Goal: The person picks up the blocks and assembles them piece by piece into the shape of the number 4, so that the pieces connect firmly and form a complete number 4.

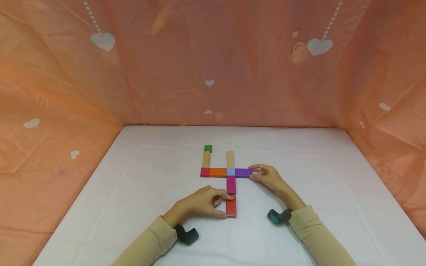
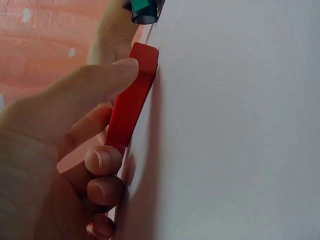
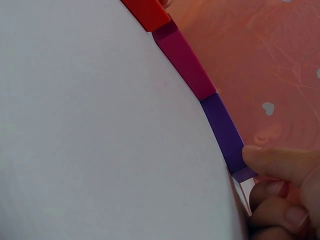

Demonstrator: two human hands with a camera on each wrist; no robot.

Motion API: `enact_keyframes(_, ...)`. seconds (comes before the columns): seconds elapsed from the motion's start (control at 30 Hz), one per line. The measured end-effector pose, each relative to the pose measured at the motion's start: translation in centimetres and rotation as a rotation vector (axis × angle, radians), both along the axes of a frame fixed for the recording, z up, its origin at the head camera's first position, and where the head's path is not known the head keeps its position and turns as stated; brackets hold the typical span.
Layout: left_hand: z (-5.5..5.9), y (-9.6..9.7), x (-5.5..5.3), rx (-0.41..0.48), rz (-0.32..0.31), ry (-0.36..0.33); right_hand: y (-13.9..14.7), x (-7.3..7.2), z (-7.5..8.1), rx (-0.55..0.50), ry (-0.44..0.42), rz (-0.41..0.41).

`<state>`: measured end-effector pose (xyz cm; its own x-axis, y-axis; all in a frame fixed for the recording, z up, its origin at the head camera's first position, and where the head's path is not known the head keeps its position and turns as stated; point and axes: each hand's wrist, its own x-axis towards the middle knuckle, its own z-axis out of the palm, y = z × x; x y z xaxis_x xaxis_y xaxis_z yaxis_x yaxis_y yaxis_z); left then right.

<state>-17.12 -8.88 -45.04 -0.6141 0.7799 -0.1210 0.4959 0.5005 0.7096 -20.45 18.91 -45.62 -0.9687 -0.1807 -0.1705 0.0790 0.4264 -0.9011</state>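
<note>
Flat coloured wooden blocks form a branching figure on the white cloth. My left hand (image 1: 204, 201) grips a red block (image 1: 231, 207) lengthwise, thumb at its near end and index finger at its far end; in the left wrist view the thumb presses the red block (image 2: 132, 100) while other fingers curl beside it. Directly beyond lies a magenta block (image 1: 231, 185), leading up to a small light blue square (image 1: 230, 171). Right of that square is a purple block (image 1: 243, 173), its outer end pinched by my right hand (image 1: 269, 178). The right index fingertip is hidden in the right wrist view.
Left of the blue square runs an orange block (image 1: 217, 172), then a crimson square (image 1: 205, 172). Two natural wood blocks, one left (image 1: 206, 159) and one central (image 1: 230, 159), point away; a green square (image 1: 208, 148) tops the left one. Orange cloth (image 1: 213, 96) walls the table.
</note>
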Motion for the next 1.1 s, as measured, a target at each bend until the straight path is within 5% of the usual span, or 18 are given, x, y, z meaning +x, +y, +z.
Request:
enact_keyframes(0.6,-0.29,0.0,0.14,0.02,-0.018,0.066,0.06,0.02,-0.3,0.004,-0.008,0.0)
enact_keyframes(1.1,-0.13,0.15,-0.06,0.016,0.012,0.016,0.05,-0.01,-0.08,0.018,0.0,0.002)
